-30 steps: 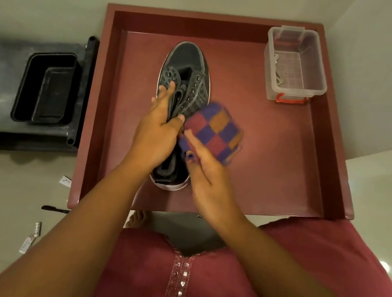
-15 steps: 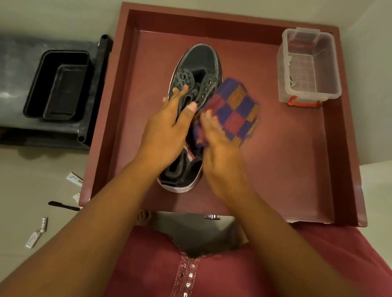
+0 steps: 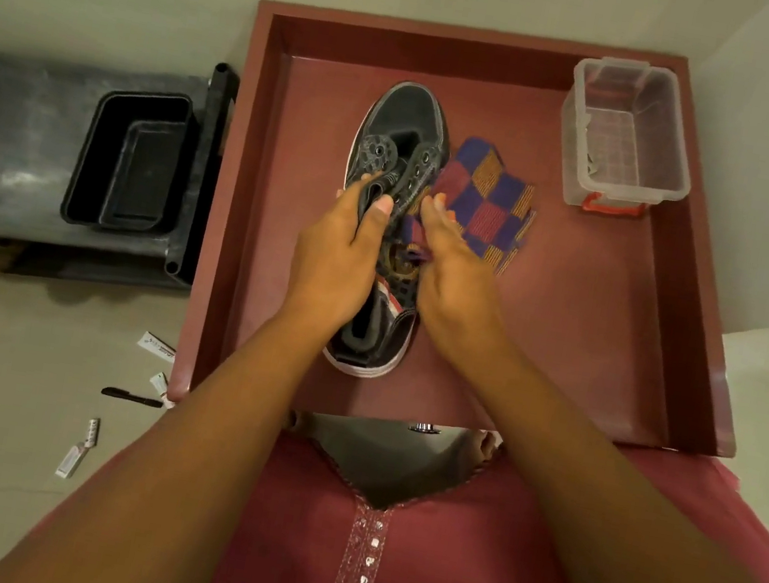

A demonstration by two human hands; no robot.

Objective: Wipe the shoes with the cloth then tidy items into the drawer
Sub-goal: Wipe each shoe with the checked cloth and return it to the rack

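Observation:
A dark grey sneaker (image 3: 409, 117) with a white sole lies toe away from me in the open reddish-brown drawer (image 3: 570, 322). My left hand (image 3: 338, 253) grips the shoe's tongue and left lace flap, thumb pinching it. My right hand (image 3: 452, 267) holds a checked cloth (image 3: 490, 197) of purple, red and orange squares against the shoe's right side. Most of the cloth spreads out to the right of the shoe. The shoe's middle is hidden under both hands.
A clear plastic box (image 3: 627, 138) with red latches stands in the drawer's far right corner. Left of the drawer sits a black tray (image 3: 130, 157) on a dark low stand. Small packets (image 3: 154, 347) and a black pen (image 3: 131, 396) lie on the floor.
My right hand has slid the cloth forward along the shoe's right side, from near the heel toward the laces. My left hand has kept its hold on the shoe.

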